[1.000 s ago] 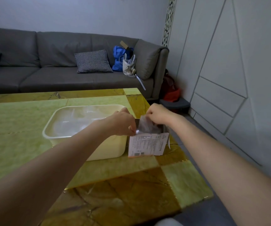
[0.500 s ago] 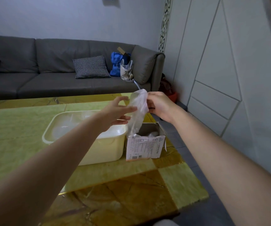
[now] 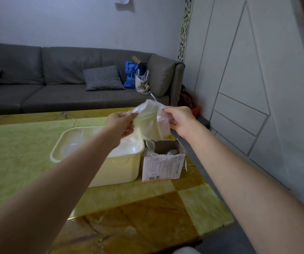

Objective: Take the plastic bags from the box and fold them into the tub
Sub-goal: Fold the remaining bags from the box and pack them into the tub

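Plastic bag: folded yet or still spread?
Spread, not folded. The bag hangs loose between the left hand and right hand, above the box.

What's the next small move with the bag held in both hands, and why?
Probably bring the two hands together to make the first fold. The left hand and right hand each pinch a top corner of the plastic bag, which hangs spread open above the gap between tub and box. It is clear of the box but not yet folded, so it should not go into the tub yet.
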The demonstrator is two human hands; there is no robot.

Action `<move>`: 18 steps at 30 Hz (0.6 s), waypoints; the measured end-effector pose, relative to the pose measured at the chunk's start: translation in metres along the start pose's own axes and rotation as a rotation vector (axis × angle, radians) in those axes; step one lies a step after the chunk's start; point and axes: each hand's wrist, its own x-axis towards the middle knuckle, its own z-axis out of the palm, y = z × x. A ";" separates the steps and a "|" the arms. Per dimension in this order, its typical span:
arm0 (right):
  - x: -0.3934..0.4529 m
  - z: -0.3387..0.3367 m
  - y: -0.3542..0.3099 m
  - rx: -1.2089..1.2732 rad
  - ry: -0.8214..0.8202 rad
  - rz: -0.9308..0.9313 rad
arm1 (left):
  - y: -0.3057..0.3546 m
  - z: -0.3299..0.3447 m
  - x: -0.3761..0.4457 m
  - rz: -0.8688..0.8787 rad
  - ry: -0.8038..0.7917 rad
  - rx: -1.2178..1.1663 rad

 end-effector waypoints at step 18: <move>0.014 0.044 0.009 -0.222 0.065 -0.143 | 0.029 -0.084 0.034 0.309 0.695 0.470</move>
